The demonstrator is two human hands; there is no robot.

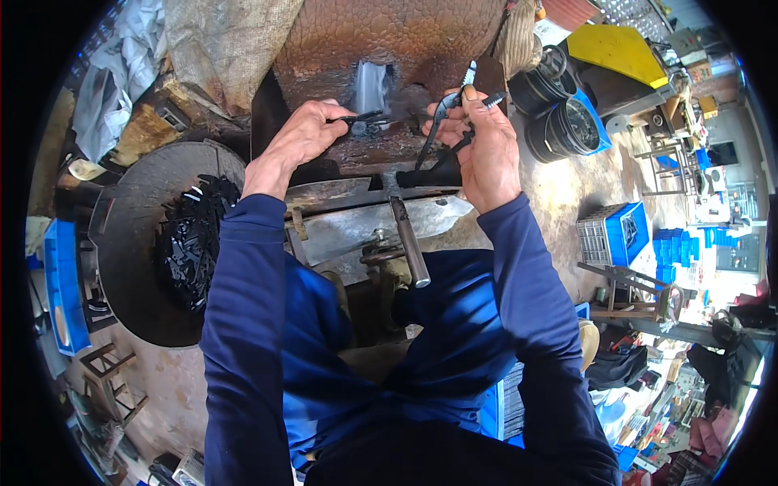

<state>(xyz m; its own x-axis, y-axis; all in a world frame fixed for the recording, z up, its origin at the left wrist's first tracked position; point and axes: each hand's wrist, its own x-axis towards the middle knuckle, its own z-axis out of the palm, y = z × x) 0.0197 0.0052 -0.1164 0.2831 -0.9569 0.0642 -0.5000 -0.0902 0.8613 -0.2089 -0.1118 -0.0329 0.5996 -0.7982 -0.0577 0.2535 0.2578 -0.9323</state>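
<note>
1. The room is a cluttered workshop with a stained floor (551,194); blue crates, frames and mixed goods crowd its right side; a yellow panel (612,53) stands at upper right, near two black buckets (541,139).
2. Ahead of the seated person rises a brown, crusted housing (389,32); a pale, blurred surface (372,85) shows in its opening; below, a round metal bar (409,243) points back toward the person's knees.
3. The left hand (304,139) is at the left of the opening; its fingers are pinched narrow on a thin dark piece (365,118), which points right, just below the pale surface; whether the two touch, I cannot tell.
4. The right hand (489,146) is palm up at the right of the opening; its fingers curl round several toothed dark pieces (470,74), fanned at different angles; two show bright, notched ends under and beside the thumb; the exact count is unclear.
5. Left of the left forearm is a wide, round, dark basin (134,251); a heap of black pieces (194,235) lies in it, toward its right side; beyond the basin are a blue tray (66,283) and a small wooden stool (109,377).
</note>
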